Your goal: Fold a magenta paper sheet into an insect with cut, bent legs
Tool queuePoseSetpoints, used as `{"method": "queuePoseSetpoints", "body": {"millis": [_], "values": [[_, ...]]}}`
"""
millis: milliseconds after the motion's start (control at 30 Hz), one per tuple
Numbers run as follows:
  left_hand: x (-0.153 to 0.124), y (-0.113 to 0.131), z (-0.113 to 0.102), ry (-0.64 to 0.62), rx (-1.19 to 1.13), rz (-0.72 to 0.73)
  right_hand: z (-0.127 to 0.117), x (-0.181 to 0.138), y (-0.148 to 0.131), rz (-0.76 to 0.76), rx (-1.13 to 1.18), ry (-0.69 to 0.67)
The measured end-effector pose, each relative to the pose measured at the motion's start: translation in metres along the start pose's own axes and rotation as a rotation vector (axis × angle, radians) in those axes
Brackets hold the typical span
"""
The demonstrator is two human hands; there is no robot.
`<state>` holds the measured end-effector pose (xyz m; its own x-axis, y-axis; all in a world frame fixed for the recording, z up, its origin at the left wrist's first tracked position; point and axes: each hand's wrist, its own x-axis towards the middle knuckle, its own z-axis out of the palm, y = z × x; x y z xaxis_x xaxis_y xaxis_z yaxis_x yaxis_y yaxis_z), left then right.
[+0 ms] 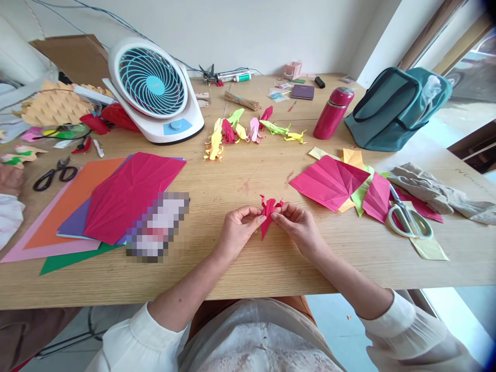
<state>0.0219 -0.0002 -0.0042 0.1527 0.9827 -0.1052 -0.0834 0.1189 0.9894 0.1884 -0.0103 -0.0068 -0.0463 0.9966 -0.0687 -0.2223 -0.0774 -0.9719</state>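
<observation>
Between my two hands, just above the front of the wooden table, is a small red origami figure with a pointed lower end and curled tips at the top. My left hand pinches its left side between thumb and fingers. On the other side my right hand pinches it the same way. Several finished origami figures in yellow, green, pink and red stand farther back. Creased red paper lies to the right over yellow and green pieces.
At left are coloured sheets, a blurred-out flat object, black scissors and a fan. White-handled scissors, a grey cloth, a red flask and a teal bag are at right. Another person's hand shows far left.
</observation>
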Motion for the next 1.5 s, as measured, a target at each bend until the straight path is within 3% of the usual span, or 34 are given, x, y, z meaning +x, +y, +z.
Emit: {"method": "queuePoseSetpoints", "body": {"millis": [267, 533, 767, 967, 1100, 1500], "values": [[-0.001, 0.001, -0.002, -0.03, -0.026, 0.021, 0.0, 0.0, -0.004, -0.009, -0.056, -0.024], [-0.002, 0.003, 0.0, -0.044, -0.021, -0.041, -0.001, -0.001, -0.004, -0.029, -0.103, -0.134], [-0.002, 0.002, -0.003, -0.046, 0.026, -0.021, -0.001, -0.002, -0.002, -0.077, -0.183, -0.121], [-0.002, 0.007, -0.003, -0.137, -0.077, -0.048, -0.001, -0.004, -0.001, -0.082, -0.202, -0.099], [-0.002, 0.008, -0.002, -0.106, -0.051, -0.035, 0.0, -0.005, -0.001, -0.053, -0.221, -0.043], [-0.006, 0.009, -0.003, -0.052, -0.021, 0.016, 0.001, -0.004, -0.002, -0.039, -0.12, -0.154]]}}
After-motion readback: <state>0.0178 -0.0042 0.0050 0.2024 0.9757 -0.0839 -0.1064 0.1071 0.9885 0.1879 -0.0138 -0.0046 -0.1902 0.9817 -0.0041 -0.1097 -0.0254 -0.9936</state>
